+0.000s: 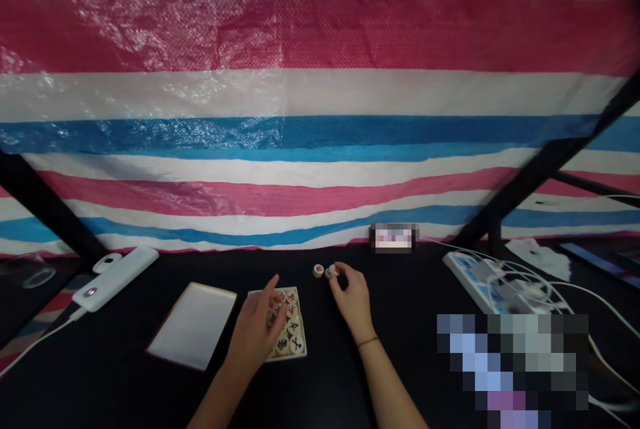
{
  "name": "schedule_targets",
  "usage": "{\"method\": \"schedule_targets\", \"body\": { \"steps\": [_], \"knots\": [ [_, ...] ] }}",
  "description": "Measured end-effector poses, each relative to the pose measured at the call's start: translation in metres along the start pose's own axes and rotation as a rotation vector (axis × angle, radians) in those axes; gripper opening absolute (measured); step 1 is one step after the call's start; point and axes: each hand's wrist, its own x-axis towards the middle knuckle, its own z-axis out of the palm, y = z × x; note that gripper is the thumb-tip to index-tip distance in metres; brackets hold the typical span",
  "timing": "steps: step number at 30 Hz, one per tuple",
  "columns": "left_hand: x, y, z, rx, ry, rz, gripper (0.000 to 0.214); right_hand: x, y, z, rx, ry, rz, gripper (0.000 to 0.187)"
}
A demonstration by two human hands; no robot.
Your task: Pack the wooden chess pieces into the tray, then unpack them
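Observation:
A shallow, pale box (306,335) holds several round Chinese chess pieces (296,344), cream-coloured with red or black characters. My left hand (254,329) is over the box's left side, fingers apart and index finger raised; part of the pieces is hidden beneath it. On the dark table beyond the box, my right hand (354,297) pinches a Chinese chess piece (334,270) between thumb and fingertips. Another piece seems to lie just under or beside it. A red-marked piece (319,271) lies flat a little to the left of these fingers.
Left of the box lies its pale lid (194,325), or a matching tray. Farther left is a white power strip (117,279). A cabled power strip (470,279) stands at the right, with blurred items in front. A blurred device (393,238) is by the striped sheet (320,95).

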Motion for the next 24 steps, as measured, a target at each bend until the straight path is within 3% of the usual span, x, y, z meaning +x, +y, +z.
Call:
{"method": "schedule_targets", "body": {
  "steps": [3,10,24],
  "knots": [
    [0.0008,-0.0029,-0.0008,-0.014,-0.008,-0.020,0.049,0.0000,0.0139,0.0037,-0.082,-0.073,0.029,0.026],
    [0.0011,-0.0066,-0.0009,-0.011,-0.013,-0.030,0.049,-0.0030,0.0144,0.0062,-0.188,-0.206,0.088,0.023],
    [0.0017,-0.0081,-0.0003,-0.013,-0.065,-0.062,0.048,-0.0031,0.0131,0.0085,-0.209,-0.198,0.071,0.020]
  ]
}}
